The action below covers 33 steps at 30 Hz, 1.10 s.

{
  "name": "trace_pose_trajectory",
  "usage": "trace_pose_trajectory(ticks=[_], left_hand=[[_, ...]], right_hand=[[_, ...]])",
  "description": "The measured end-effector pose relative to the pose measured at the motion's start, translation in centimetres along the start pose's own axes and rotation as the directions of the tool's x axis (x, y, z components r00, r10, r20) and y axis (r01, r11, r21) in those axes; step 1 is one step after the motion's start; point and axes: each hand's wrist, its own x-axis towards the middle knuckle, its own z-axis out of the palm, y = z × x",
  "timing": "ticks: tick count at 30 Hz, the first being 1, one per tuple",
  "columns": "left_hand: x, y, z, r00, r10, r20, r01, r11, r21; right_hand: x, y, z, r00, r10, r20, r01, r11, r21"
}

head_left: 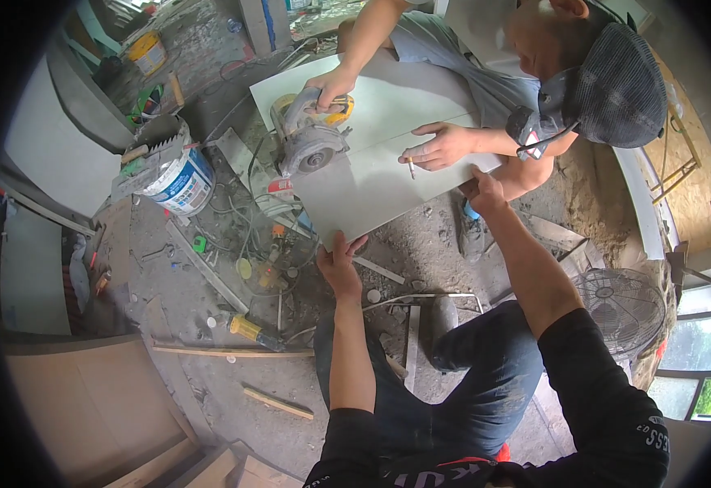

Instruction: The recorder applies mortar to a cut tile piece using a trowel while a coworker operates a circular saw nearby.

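A large light grey tile point(376, 193) is held at a slant in front of me, a faint line running across it. My left hand point(341, 267) grips its near left corner, fingertips on the top face and the rest partly under the edge. At the near right corner my right hand point(484, 193) is closed on the edge; the fingers beneath are hidden. Opposite me, a co-worker's hand point(333, 88) grips a circular saw point(311, 145) resting over the tile's left part. The co-worker's other hand point(445, 148), a cigarette point(411, 167) between its fingers, hovers over or touches the tile; I cannot tell which.
A white bucket point(186, 185) with a notched trowel point(160, 153) on top stands at left. Cables, wood strips point(278, 402) and a yellow-handled tool point(254, 332) litter the dusty floor. A round fan point(621, 311) is at right, a yellow bucket point(147, 54) far left.
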Motion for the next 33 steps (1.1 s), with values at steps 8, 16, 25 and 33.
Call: trace_pose_trajectory(ticks=[8,16,25,33], left_hand=[[0.0,-0.1,0.2,1.0,-0.011,-0.019,0.011,1.0,-0.027],[0.0,-0.2,-0.1,1.0,-0.018,-0.007,0.018,1.0,-0.02],[0.1,-0.3,0.0,1.0,-0.021,-0.008,0.021,1.0,-0.003],[-0.1,0.1,0.4,0.999,-0.021,-0.032,0.021,1.0,0.003]], right_hand=[[0.2,0.0,-0.3,0.999,0.003,-0.044,-0.003,1.0,-0.011],[-0.6,-0.2,0.3,1.0,-0.007,0.0,0.007,1.0,-0.004],[-0.7,-0.3,0.5,1.0,-0.004,-0.03,0.003,1.0,-0.025],[-1.1,-0.4,0.9,0.998,-0.014,-0.055,0.013,1.0,-0.019]])
